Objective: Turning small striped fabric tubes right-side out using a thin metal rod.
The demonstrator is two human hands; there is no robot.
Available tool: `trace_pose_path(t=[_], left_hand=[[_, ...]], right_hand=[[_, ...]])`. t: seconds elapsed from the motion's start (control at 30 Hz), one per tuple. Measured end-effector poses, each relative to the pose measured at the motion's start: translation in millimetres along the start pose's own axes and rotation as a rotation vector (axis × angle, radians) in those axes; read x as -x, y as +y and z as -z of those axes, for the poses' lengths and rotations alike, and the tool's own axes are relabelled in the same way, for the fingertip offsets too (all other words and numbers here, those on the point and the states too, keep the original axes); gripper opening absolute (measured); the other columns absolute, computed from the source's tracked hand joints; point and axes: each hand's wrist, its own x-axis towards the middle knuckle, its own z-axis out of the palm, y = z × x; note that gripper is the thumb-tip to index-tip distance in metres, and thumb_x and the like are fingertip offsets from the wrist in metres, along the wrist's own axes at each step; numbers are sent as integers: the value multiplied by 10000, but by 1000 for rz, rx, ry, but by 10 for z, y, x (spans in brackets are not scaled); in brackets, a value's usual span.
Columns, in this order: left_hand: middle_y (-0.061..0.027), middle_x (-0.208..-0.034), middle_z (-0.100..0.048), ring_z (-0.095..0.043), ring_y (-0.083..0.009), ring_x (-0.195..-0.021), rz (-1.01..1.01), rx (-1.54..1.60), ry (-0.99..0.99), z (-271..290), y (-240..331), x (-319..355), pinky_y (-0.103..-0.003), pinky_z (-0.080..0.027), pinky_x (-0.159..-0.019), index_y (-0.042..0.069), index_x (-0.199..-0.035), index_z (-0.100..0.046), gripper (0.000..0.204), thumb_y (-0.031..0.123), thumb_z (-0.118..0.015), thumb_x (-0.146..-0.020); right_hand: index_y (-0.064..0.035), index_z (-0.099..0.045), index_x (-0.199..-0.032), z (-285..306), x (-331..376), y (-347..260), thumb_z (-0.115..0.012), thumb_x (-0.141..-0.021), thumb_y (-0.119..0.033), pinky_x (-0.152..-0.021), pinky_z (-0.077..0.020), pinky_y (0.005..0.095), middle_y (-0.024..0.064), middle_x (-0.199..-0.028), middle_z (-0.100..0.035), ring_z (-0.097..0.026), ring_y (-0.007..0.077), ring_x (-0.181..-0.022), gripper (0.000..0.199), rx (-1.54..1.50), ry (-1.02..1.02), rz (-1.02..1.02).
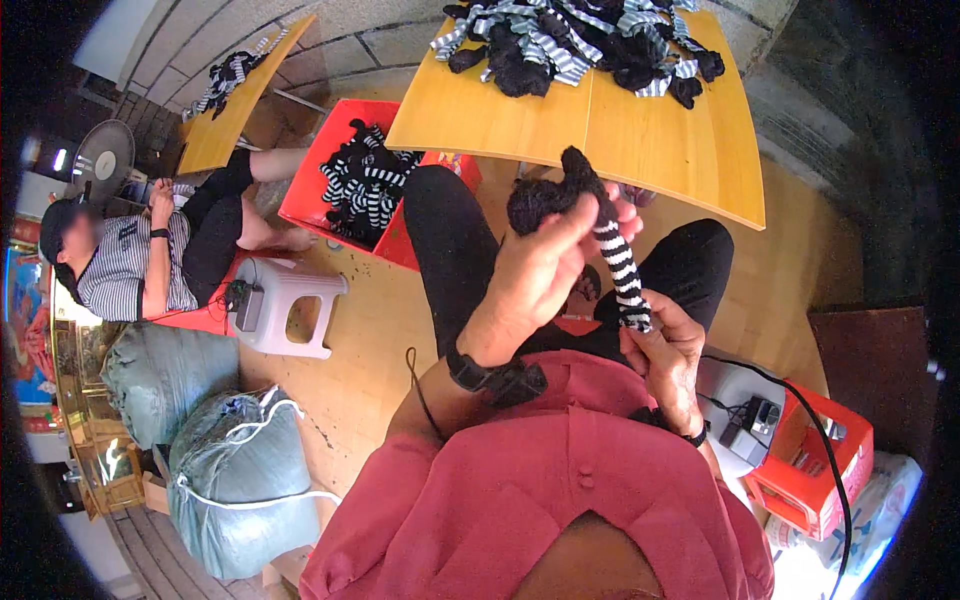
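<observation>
Above my lap I hold a knitted piece [617, 258], black and bulky at one end with a black-and-white striped tube at the other. My left hand [540, 265] is closed round its black part, thumb lying across it. The fingertips of my right hand [668, 350] pinch the striped end, lower and to the right. The tube stretches at a slant between both hands. Whether it is a glove, a sock or something else I cannot tell.
Ahead is a yellow table [490, 115] with a heap of striped and black knits [560, 45]. Left of my knees, a red bin [318, 180] holds similar pieces. A person [135, 255] sits at left, near a white stool [290, 300] and green sacks [245, 480]. A red stool [825, 470] stands right.
</observation>
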Motion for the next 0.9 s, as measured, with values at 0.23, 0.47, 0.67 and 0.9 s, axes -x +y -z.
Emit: trace_pose_path(t=[0.23, 0.47, 0.67, 0.9], left_hand=[[-107, -953, -568, -550, -260, -921, -213, 181, 110, 225, 311, -100, -408, -432, -885, 16, -1023, -504, 231, 217, -453, -923], [-114, -933, -586, -572, -245, -894, -371, 121, 268, 442, 816, 31, -400, -469, -841, 10, -1005, -513, 228, 217, -492, -912], [-123, -906, -611, -607, -246, -857, -308, 116, 290, 268, 455, 54, -385, -499, -805, 2, -991, -546, 243, 225, -524, -898], [-125, -914, -615, -608, -231, -880, -170, 76, 401, 24, 128, -53, -362, -488, -834, -36, -989, -562, 299, 247, -512, -903]], right_hand=[[-1, -608, -992, 124, 13, -16, -523, -851, -59, -410, -276, 169, 18, -621, -557, -387, 27, -448, 175, 311, -56, -20], [-27, -573, -907, 427, -12, 178, -522, -875, -127, -456, -297, 175, 2, -661, -550, -399, 30, -515, 117, 467, 322, 114], [12, -579, -752, 9, -181, -111, -608, -803, -48, -577, -410, 236, 25, -685, -568, -490, 84, -639, 84, 520, 282, 412], [13, -612, -868, -500, -684, -209, -657, -809, -201, -507, -400, 252, 51, -632, -555, -490, 83, -571, 227, 514, -230, 270]])
